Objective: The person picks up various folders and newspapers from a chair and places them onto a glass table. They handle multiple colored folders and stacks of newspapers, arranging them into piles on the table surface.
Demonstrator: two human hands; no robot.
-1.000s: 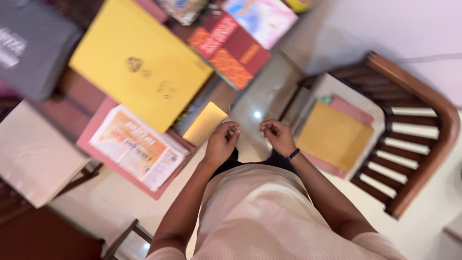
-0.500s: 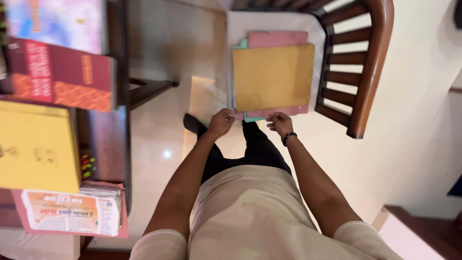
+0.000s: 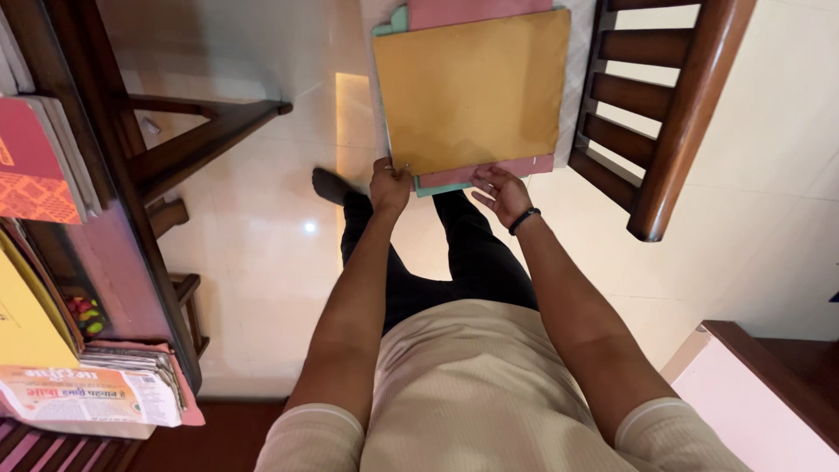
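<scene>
A stack of flat folders lies on the seat of a wooden chair (image 3: 673,114) in front of me. A mustard-yellow envelope (image 3: 472,87) is on top, with a pink folder (image 3: 489,170) and a teal folder (image 3: 437,188) under it. My left hand (image 3: 390,185) pinches the near left corner of the stack. My right hand (image 3: 500,192), with a dark band on the wrist, has its fingers curled under the near edge of the pink folder.
A dark wooden table (image 3: 114,175) stands at the left with a red book (image 3: 39,170), a yellow folder (image 3: 26,323) and a newspaper (image 3: 79,393) on it. The floor (image 3: 262,245) is glossy cream tile. A pale cushioned piece with a wooden edge (image 3: 760,385) sits at the lower right.
The view has swung from the table to the chair. Both hands have reached forward and now grip the near edge of the folder stack.
</scene>
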